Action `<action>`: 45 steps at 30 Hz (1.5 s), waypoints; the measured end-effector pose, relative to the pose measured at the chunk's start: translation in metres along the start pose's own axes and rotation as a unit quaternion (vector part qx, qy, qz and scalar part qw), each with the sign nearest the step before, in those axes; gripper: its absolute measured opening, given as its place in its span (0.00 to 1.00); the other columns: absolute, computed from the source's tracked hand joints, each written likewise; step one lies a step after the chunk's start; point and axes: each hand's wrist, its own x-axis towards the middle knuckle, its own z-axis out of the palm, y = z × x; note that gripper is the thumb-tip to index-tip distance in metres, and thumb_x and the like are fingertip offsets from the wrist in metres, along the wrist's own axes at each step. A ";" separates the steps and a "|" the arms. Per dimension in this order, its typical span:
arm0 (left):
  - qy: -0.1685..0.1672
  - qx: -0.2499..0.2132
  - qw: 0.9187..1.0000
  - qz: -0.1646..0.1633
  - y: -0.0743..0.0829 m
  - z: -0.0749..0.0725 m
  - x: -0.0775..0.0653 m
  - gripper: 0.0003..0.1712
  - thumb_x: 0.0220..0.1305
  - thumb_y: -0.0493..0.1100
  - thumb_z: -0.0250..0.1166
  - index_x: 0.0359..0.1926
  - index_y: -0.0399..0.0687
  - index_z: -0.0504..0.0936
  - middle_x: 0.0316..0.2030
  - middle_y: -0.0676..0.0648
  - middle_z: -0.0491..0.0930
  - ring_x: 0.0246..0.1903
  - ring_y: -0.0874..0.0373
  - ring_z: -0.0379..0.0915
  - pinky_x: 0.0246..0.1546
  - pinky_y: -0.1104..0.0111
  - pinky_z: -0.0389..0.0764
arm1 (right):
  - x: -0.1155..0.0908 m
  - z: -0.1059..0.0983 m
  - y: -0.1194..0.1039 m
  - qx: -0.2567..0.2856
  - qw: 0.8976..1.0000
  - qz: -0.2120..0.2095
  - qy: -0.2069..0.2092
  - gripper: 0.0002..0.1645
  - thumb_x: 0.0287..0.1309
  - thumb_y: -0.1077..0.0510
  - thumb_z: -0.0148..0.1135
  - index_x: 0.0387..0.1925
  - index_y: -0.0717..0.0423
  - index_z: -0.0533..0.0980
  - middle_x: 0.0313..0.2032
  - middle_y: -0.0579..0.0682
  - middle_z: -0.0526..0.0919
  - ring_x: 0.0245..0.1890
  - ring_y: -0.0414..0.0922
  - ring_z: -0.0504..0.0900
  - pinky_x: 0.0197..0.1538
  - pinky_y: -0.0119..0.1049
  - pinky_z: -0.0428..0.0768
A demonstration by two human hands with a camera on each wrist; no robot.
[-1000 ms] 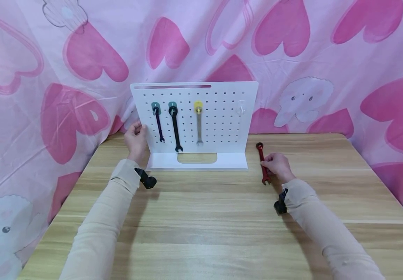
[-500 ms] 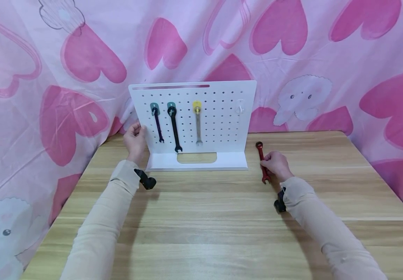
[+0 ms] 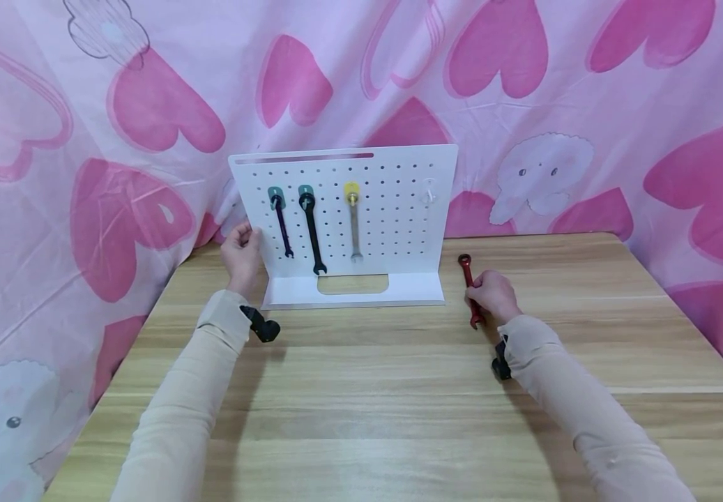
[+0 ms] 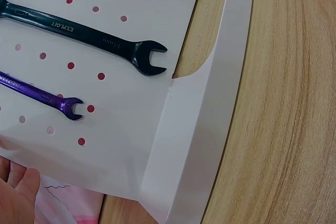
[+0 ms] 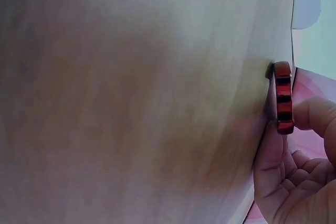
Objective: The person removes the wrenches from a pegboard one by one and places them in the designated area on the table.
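Note:
My left hand [image 3: 242, 259] holds the left edge of a white pegboard stand [image 3: 399, 216]. In the left wrist view its fingers [image 4: 21, 195] show at the board's side edge. On the board hang a small purple wrench [image 4: 37, 94], a larger dark green wrench [image 4: 84, 32] and a silver wrench [image 3: 355, 230]. To the right of the stand, my right hand [image 3: 496, 294] pinches a red combination wrench [image 3: 468, 272] by its handle, low over the table. The right wrist view shows that wrench's ribbed end [image 5: 283, 98] between thumb and fingers.
The silver wrench hangs from a yellow hook [image 3: 351, 188]; a clear hook [image 3: 429, 192] sits bare near the board's right edge. The wooden table [image 3: 361, 404] extends in front of the stand. A pink curtain with hearts [image 3: 499, 49] hangs behind.
The head view has shifted slightly. Both hands, the red wrench and the stand keep nearly the same places relative to the table.

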 end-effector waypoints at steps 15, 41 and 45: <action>0.001 0.009 1.000 0.007 0.000 0.000 0.000 0.16 0.67 0.45 0.58 0.53 0.48 0.78 0.44 0.49 0.76 0.43 0.62 0.69 0.50 0.70 0.75 | -0.001 0.001 -0.004 -0.034 0.999 0.011 0.012 0.11 0.53 0.60 0.59 0.36 0.64 0.73 0.27 0.54 0.77 0.21 0.44 0.74 0.24 0.31 0.72; -0.016 0.021 1.000 0.004 -0.003 -0.002 0.000 0.18 0.68 0.49 0.56 0.56 0.51 0.75 0.47 0.50 0.74 0.46 0.61 0.68 0.51 0.71 0.74 | -0.014 -0.008 -0.009 0.070 0.992 -0.089 0.063 0.19 0.66 0.56 0.50 0.49 0.68 0.70 0.29 0.57 0.79 0.25 0.44 0.77 0.27 0.29 0.75; -0.015 0.019 1.000 0.004 -0.004 -0.001 0.002 0.18 0.67 0.49 0.56 0.55 0.51 0.76 0.48 0.50 0.74 0.46 0.61 0.68 0.51 0.71 0.74 | -0.016 -0.003 -0.023 0.187 0.975 -0.088 0.083 0.18 0.66 0.57 0.52 0.51 0.66 0.69 0.30 0.52 0.76 0.25 0.40 0.77 0.31 0.30 0.79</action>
